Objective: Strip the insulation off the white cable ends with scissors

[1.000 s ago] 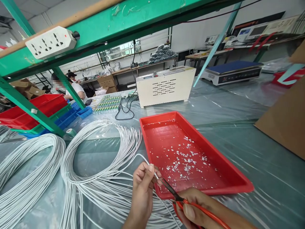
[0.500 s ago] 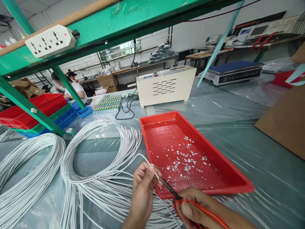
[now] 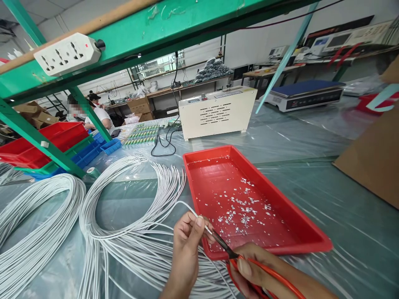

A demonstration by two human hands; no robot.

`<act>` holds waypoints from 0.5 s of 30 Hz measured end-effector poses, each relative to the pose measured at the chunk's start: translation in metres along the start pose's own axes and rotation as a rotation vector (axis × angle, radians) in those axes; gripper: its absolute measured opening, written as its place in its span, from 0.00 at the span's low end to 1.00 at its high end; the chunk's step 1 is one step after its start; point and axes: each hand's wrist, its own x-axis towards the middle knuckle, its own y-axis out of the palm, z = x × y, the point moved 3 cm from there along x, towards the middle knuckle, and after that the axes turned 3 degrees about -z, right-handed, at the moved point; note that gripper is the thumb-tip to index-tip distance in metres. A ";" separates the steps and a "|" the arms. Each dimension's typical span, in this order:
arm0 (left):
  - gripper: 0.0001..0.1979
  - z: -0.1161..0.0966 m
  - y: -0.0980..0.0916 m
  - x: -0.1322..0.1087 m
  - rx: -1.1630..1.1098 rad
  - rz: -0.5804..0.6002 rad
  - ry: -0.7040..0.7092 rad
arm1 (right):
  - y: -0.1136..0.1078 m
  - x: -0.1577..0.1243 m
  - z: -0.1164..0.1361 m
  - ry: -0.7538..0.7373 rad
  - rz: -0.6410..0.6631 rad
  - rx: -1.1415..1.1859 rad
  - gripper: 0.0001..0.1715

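My left hand [image 3: 188, 245] pinches the end of a white cable [image 3: 188, 205] between thumb and fingers, at the near left corner of a red tray [image 3: 299, 207]. My right hand [image 3: 258, 268] is wrapped round orange-handled pliers [image 3: 227, 248]. Their dark, narrow jaws point up and left and meet the cable end beside my left fingertips; whether they grip it is too small to tell. Small silvery-white scraps [image 3: 245, 214] lie scattered in the tray. A large coil of white cables [image 3: 90, 211] spreads to the left and partly under my left hand.
Another cable coil [image 3: 40, 224] lies far left. Behind the tray stand a beige machine [image 3: 218, 112] and a scale [image 3: 307, 93]. Stacked bins [image 3: 52, 141] are at left, cardboard [image 3: 374, 158] at right. A green beam with a power strip [image 3: 67, 54] crosses above. A person [image 3: 101, 116] sits beyond.
The pliers' tip and my right hand have shifted slightly to the right. My left thumb has moved slightly right and down, still pinching the cable.
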 end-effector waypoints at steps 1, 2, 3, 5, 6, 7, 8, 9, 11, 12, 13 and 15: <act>0.11 -0.001 -0.001 -0.001 0.035 0.001 0.019 | 0.000 0.000 0.000 -0.003 -0.003 0.006 0.32; 0.11 -0.001 -0.001 -0.001 0.067 0.002 0.038 | 0.000 -0.001 0.000 -0.011 -0.008 0.013 0.31; 0.11 -0.002 -0.002 -0.002 0.094 0.004 0.056 | 0.001 -0.001 0.000 -0.021 -0.009 0.020 0.31; 0.11 -0.002 -0.003 -0.002 0.128 0.006 0.081 | 0.001 -0.002 0.002 -0.046 -0.009 0.028 0.31; 0.11 -0.002 -0.003 -0.002 0.137 0.006 0.084 | 0.002 -0.002 0.003 -0.058 -0.007 0.024 0.31; 0.11 -0.002 -0.002 -0.002 0.142 0.007 0.084 | 0.002 -0.002 0.004 -0.069 -0.007 0.017 0.31; 0.11 -0.002 -0.002 -0.001 0.145 0.007 0.081 | 0.002 -0.002 0.006 -0.078 -0.010 0.008 0.30; 0.11 -0.002 -0.001 -0.001 0.145 0.008 0.075 | 0.002 -0.002 0.007 -0.086 -0.014 0.002 0.30; 0.11 -0.002 -0.001 0.000 0.137 0.015 0.063 | 0.002 -0.001 0.008 -0.101 -0.020 0.008 0.31; 0.11 -0.002 0.000 0.000 0.133 0.019 0.059 | 0.002 0.000 0.007 -0.104 -0.015 0.018 0.31; 0.11 -0.002 -0.001 0.000 0.131 0.022 0.058 | 0.002 0.001 0.007 -0.106 -0.007 0.029 0.31; 0.10 -0.002 -0.001 -0.001 0.143 0.017 0.067 | 0.002 0.003 0.005 -0.108 0.007 0.049 0.32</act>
